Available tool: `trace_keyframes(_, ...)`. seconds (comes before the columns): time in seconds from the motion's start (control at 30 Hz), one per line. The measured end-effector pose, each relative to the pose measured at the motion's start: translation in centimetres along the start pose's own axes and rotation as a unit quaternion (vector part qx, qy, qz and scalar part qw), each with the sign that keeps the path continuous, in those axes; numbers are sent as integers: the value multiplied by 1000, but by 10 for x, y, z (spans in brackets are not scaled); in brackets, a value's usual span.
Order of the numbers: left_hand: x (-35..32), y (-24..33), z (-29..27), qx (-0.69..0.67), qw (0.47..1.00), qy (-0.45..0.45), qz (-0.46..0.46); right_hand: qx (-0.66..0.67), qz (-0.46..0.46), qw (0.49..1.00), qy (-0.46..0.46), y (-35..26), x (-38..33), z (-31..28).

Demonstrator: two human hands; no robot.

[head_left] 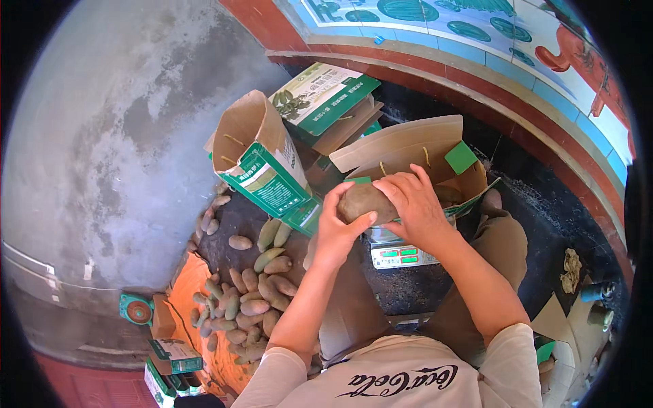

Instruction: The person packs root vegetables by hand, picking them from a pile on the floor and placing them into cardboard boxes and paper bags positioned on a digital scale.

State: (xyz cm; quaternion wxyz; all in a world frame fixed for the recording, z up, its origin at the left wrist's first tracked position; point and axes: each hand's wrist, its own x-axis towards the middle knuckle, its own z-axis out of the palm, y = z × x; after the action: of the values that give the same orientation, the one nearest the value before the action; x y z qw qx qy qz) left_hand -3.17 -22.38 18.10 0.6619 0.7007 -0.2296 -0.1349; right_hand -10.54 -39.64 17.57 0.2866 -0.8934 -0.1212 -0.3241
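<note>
sweet potato at frame centre, over scale | left hand and right hand both gripping it | advice: support both ends, lower gently into open carton

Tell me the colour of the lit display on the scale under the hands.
Green, on the scale's white front panel, clearest in the head view.

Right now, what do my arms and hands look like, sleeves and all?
Both forearms are bare, with no gloves, watch or rings visible on the left hand or the right hand. Short, light cream sleeves of a T-shirt cover the upper arms. The shirt carries dark script lettering across it.
</note>
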Motion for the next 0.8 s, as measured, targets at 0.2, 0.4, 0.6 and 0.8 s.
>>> trace_keyframes(0.2,-3,5,-2,-3,1000,20,22,-93,30,995,17,18,4,-3)
trace_keyframes(0.4,-29,-2,-56,48,987,150,24,-133,73,988,18,28,3,-3)
trace_keyframes(0.6,-85,-30,-121,88,954,283,-42,-109,101,986,-74,24,-11,12)
trace_keyframes(0.8,-150,-103,-188,119,916,356,-142,-116,87,961,-234,19,-20,18)
